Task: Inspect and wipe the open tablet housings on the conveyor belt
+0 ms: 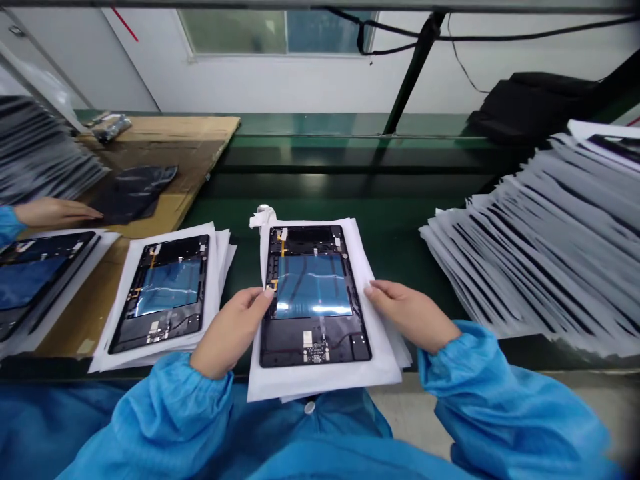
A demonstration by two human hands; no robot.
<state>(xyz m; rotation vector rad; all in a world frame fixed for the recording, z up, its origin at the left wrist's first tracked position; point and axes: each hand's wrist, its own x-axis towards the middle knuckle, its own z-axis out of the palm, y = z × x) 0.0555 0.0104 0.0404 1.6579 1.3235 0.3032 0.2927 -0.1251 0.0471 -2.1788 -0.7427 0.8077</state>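
Observation:
In front of me, an opened tablet [315, 347] lies on white paper sheets [325, 383], its inside facing up with a blue battery area and flex cables showing. My left hand [233, 327] grips its left edge, the thumb on the rim and the fingers hidden underneath. On the other side, my right hand [413, 312] pinches the right edge of the white paper, a little apart from the tablet. To the left, a second opened tablet [173, 327] rests on its own paper sheets.
A tall leaning stack of paper-interleaved panels [530, 253] stands at right. On the left, another person's hand [60, 212] is near a dark bag [137, 190] on cardboard [210, 137], beside a third tablet [45, 280]. A dark post [413, 73] rises behind the green bench [320, 200].

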